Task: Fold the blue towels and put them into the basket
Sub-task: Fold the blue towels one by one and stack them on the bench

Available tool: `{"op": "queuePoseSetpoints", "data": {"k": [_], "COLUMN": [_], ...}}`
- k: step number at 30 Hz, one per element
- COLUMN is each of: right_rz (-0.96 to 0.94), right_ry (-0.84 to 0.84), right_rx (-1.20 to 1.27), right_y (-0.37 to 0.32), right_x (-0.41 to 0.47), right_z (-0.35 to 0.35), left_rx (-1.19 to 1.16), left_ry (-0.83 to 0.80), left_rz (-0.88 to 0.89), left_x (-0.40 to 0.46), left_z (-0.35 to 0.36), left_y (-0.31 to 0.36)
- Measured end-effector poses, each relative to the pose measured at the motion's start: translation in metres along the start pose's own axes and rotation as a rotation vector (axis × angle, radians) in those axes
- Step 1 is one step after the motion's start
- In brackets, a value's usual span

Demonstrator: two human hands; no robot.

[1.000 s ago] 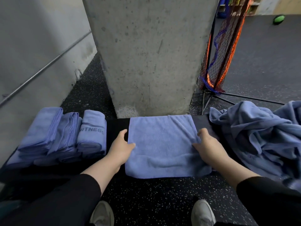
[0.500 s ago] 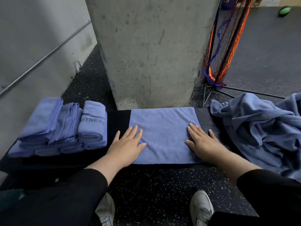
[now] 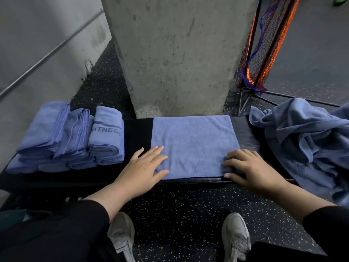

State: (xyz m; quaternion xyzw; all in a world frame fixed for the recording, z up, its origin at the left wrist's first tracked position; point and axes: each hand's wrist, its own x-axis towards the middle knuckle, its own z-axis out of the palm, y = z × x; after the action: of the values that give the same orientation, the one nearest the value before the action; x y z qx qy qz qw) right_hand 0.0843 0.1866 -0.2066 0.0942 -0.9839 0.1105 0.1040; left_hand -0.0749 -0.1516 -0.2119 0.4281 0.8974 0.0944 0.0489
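Note:
A blue towel (image 3: 194,144) lies flat, folded into a rectangle, on the black bench (image 3: 138,133) in front of me. My left hand (image 3: 143,169) rests on its near left corner with the fingers straight and spread. At the near right corner my right hand (image 3: 249,169) has its fingers curled onto the towel's edge and the thumb along the front hem, pinching it. Several folded blue towels (image 3: 75,137) are stacked on the bench's left end. A crumpled heap of unfolded blue towels (image 3: 302,140) covers the right end.
A concrete pillar (image 3: 179,53) rises directly behind the bench. An orange and black net on a metal stand (image 3: 264,44) leans at the back right. A grey wall with a rail (image 3: 47,57) runs along the left. My shoes (image 3: 120,237) stand on speckled black floor.
Both hands slid back toward the towel's near edge after smoothing it. The right hand's fingers went from flat to curled on the near right corner.

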Motion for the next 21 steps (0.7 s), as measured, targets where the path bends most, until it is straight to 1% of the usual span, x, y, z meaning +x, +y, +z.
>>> {"op": "queuePoseSetpoints", "data": {"k": [3, 6, 9, 11, 14, 16, 19, 21], "right_rz": [0.0, 0.014, 0.053, 0.121, 0.229, 0.281, 0.356, 0.379], "right_ry": [0.034, 0.04, 0.017, 0.022, 0.033, 0.0, -0.068, -0.085], "right_rx": [0.012, -0.032, -0.103, -0.125, -0.127, -0.116, -0.124, -0.146], "right_y": [0.01, 0.013, 0.009, 0.004, 0.001, 0.001, 0.002, 0.003], "right_x": [-0.013, -0.013, -0.007, 0.001, 0.016, 0.023, 0.029, 0.031], "right_z": [-0.007, -0.013, -0.011, -0.009, -0.007, -0.008, -0.011, -0.011], "left_rx": [0.036, 0.001, 0.021, 0.074, 0.108, 0.144, 0.086, 0.068], "left_ry": [0.116, 0.251, 0.266, 0.26, 0.276, 0.259, 0.176, 0.108], "left_rz": [0.123, 0.18, 0.187, 0.179, 0.116, 0.039, -0.122, -0.18], "left_x": [-0.011, -0.01, -0.007, -0.002, 0.007, 0.015, 0.024, 0.03], "left_z": [0.002, 0.002, 0.0, -0.002, -0.002, -0.005, -0.011, -0.017], "left_y": [-0.006, -0.002, 0.01, 0.016, 0.024, 0.031, 0.039, 0.041]}}
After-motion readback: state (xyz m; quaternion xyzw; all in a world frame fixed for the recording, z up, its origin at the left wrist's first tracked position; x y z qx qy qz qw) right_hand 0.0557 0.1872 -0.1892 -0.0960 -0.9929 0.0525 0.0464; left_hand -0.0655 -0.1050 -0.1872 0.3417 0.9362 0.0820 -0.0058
